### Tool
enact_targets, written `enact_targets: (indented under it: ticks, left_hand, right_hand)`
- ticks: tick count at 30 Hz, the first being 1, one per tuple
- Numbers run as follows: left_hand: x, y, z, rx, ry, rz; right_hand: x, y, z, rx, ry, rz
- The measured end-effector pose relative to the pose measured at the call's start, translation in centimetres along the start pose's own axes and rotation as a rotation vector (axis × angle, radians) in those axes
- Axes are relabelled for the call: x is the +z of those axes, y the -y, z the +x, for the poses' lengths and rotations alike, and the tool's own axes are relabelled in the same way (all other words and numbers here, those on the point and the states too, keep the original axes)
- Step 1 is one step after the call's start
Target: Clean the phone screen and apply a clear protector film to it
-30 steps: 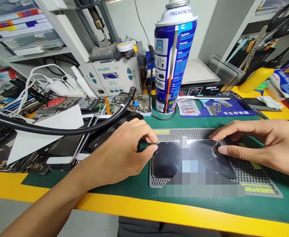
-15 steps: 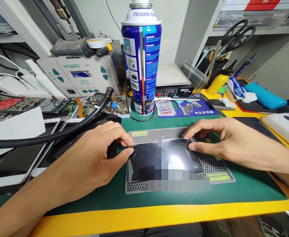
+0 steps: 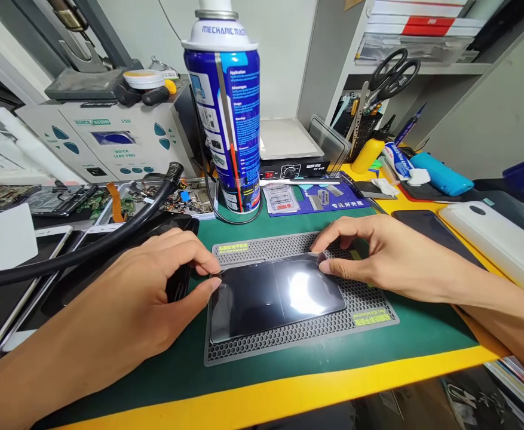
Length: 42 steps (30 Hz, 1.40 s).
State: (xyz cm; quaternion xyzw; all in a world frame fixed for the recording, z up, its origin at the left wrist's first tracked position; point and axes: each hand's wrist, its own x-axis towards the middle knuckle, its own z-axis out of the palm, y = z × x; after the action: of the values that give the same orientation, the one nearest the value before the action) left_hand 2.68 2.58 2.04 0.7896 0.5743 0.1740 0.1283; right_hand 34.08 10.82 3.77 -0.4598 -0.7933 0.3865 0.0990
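A black, glossy phone screen [image 3: 253,301] lies on a grey honeycomb-patterned pad [image 3: 288,334], with a bright reflection on its right half. A clear rim, perhaps a film or glass edge, shows around its near and left sides. My left hand [image 3: 163,292] pinches the far left corner between thumb and index finger. At the far right corner, my right hand [image 3: 364,254] has its thumb on top of the screen and its index finger along the far edge. Both hands have their remaining fingers curled. Under the pad is a green mat [image 3: 333,367].
Behind the pad stands a tall blue spray can [image 3: 228,125]. A black hose [image 3: 109,242] crosses the left side over several phones. A soldering station [image 3: 109,140], a heating plate [image 3: 291,146] and a purple mat [image 3: 328,197] are at the back. A white phone-like case [image 3: 486,230] lies right.
The camera view has turned slightly, so everything sits further left in the picture. Both hands keep their grip at the screen's far corners, and the screen stays on the pad.
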Motion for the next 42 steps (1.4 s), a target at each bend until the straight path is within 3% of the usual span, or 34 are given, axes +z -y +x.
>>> enact_targets:
  ticks: [9, 15, 25, 32, 36, 42]
  left_hand:
    - [1.2, 1.2, -0.7, 0.022, -0.016, 0.052]
    - [1.6, 1.8, -0.9, -0.036, 0.03, 0.061]
    - [1.5, 2.8, -1.4, -0.014, 0.027, 0.082]
    - [0.8, 1.0, -0.7, 0.027, -0.006, 0.053]
    - [0.0, -0.4, -0.1, 0.003, 0.03, 0.012]
    - [0.2, -0.5, -0.1, -0.062, 0.067, 0.025]
  right_hand:
    - [0.2, -0.2, -0.1, 0.032, 0.004, 0.022]
    - [0.1, 0.1, 0.0, 0.038, 0.007, 0.021]
    - [0.1, -0.1, -0.1, 0.038, -0.003, 0.017]
    - [0.1, -0.3, -0.2, 0.023, -0.001, 0.009]
    - [0.1, -0.5, -0.1, -0.001, -0.003, -0.031]
    - [0.2, -1.0, -0.2, 0.051, 0.001, -0.087]
